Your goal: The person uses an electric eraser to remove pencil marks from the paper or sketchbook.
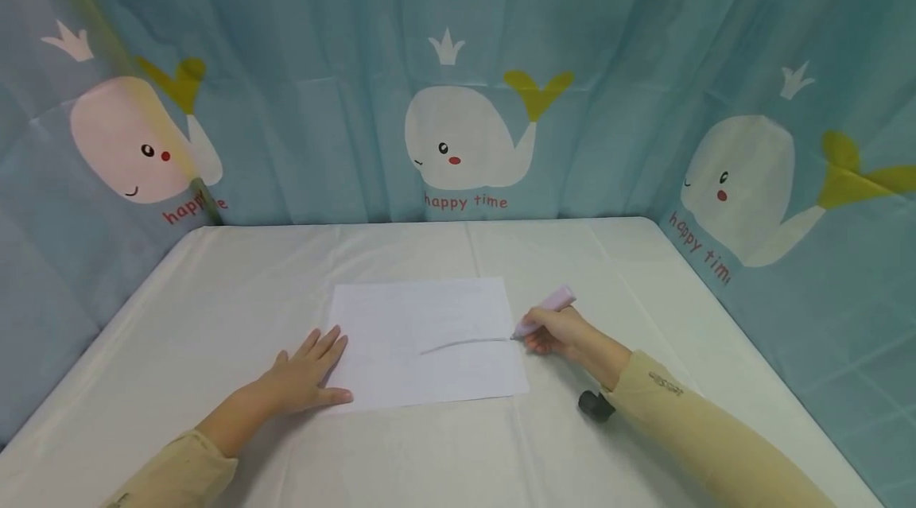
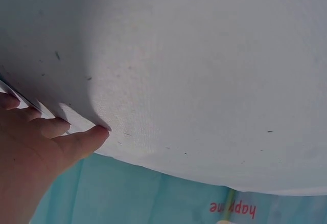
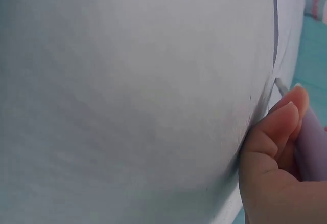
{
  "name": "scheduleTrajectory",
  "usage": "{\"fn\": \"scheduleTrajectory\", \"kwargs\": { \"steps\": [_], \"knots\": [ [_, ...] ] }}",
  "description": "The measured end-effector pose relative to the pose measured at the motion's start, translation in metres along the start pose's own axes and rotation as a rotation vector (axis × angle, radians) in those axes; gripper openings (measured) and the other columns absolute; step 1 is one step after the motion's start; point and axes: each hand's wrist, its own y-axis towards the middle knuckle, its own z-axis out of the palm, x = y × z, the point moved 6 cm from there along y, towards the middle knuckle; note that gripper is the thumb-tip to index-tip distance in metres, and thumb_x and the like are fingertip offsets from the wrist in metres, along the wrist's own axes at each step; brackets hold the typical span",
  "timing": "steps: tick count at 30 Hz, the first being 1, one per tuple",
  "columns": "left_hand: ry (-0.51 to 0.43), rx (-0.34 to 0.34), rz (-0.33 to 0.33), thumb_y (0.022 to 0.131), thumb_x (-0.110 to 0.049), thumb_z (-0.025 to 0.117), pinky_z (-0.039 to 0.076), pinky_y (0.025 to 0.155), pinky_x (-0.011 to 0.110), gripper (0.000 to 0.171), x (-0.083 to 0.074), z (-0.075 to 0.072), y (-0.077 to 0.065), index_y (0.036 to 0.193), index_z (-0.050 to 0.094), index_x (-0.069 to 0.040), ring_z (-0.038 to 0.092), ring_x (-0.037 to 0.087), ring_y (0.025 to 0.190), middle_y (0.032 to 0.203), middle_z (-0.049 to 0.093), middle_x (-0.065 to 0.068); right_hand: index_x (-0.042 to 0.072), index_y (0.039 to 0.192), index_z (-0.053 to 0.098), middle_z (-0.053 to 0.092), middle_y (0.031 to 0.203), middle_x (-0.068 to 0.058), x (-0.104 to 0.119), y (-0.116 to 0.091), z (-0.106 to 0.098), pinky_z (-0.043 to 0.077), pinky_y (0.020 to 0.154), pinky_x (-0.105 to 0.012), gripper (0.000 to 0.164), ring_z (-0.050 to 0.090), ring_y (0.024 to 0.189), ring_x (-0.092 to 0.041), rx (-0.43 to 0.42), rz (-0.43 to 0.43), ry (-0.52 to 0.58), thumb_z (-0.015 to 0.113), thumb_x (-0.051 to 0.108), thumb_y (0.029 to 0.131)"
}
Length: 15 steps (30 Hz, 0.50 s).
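Observation:
A white sheet of paper (image 1: 401,317) lies on the table, with one thin grey line (image 1: 465,342) running across its right half. My right hand (image 1: 554,331) pinches a light purple marker (image 1: 556,300), also seen as a purple barrel (image 3: 311,144) in the right wrist view. The marker's grey tip is right at the sheet's right edge, where the line ends. My left hand (image 1: 304,377) rests with fingers spread, its fingertips on the paper's left edge. In the left wrist view several fingers (image 2: 84,141) reach over the white surface.
The table (image 1: 236,277) has a white cloth over it. A small black object (image 1: 595,406) lies beside the right sleeve (image 1: 687,420). Blue curtains (image 1: 322,134) printed with whales stand around the table's back and sides.

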Motion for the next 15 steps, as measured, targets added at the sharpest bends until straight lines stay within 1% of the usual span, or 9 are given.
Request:
{"fn": "scheduleTrajectory", "kwargs": {
  "steps": [7, 11, 15],
  "knots": [
    [0.019, -0.005, 0.003, 0.084, -0.054, 0.067, 0.009, 0.094, 0.082, 0.097, -0.0003, -0.0001, 0.001, 0.147, 0.029, 0.008, 0.01, 0.054, 0.139, 0.155, 0.017, 0.03, -0.007, 0.088, 0.064, 0.061, 0.06, -0.004, 0.0008, 0.0003, 0.0005, 0.048, 0.053, -0.02, 0.017, 0.058, 0.052, -0.01, 0.005, 0.0, -0.019, 0.058, 0.009, 0.085],
    [0.023, -0.002, -0.002, 0.084, -0.054, 0.067, 0.009, 0.094, 0.082, 0.097, -0.0012, -0.0008, 0.0007, 0.147, 0.029, 0.008, 0.01, 0.054, 0.139, 0.155, 0.017, 0.029, -0.007, 0.088, 0.064, 0.061, 0.06, -0.004, 0.0006, 0.0017, -0.0018, 0.048, 0.053, -0.021, 0.017, 0.058, 0.051, -0.01, -0.027, 0.011, -0.004, 0.059, 0.009, 0.085],
    [0.02, 0.001, -0.006, 0.084, -0.054, 0.068, 0.009, 0.094, 0.082, 0.096, -0.0022, -0.0017, 0.0002, 0.147, 0.029, 0.008, 0.01, 0.054, 0.139, 0.155, 0.017, 0.029, -0.006, 0.089, 0.064, 0.061, 0.06, -0.004, 0.001, 0.0015, -0.0009, 0.048, 0.053, -0.02, 0.016, 0.058, 0.051, -0.01, -0.024, 0.013, -0.013, 0.059, 0.009, 0.085]
  ]
}}
